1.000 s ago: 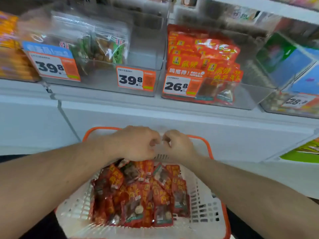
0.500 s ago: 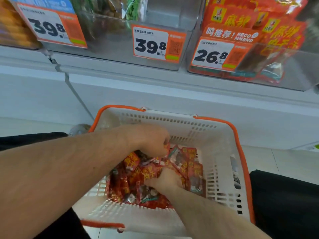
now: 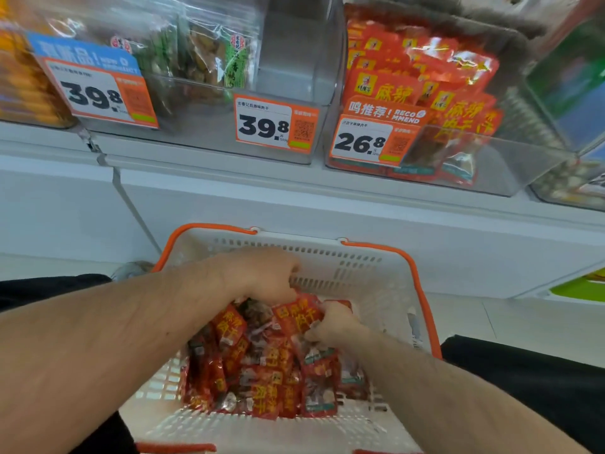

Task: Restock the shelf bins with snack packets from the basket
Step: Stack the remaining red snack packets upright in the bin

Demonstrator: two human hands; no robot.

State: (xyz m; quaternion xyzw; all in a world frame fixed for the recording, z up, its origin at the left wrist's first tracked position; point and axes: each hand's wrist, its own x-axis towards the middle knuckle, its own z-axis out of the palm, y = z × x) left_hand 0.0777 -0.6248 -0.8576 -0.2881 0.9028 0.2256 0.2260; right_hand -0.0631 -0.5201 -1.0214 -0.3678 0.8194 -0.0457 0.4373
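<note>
Both hands [image 3: 262,276] [image 3: 334,324] grip red snack packets [image 3: 262,371] inside the basket [image 3: 376,273]

Counts, head view:
- Hands: 2. Left hand [image 3: 265,276] at 12 o'clock of the packet heap, right hand [image 3: 334,326] at 2 o'clock.
- Basket [image 3: 376,280]: 1, w/ 2 orange handles.
- Red packets [image 3: 262,371] in basket: approx a dozen+, overlapped, exact no. can't tell.
- Price tags: 3. Two read 39.8 [image 3: 98,90] [image 3: 275,124], one reads 26.8 [image 3: 376,139].
- Clear bins w/ tags: 3, left bin [image 3: 170,103] at 10 o'clock, mid bin [image 3: 294,60] at 12, red-pack bin [image 3: 491,158] at 1. More bins at both edges, cropped.
- Red packs in that bin: several, stacked, no. unclear.
</note>
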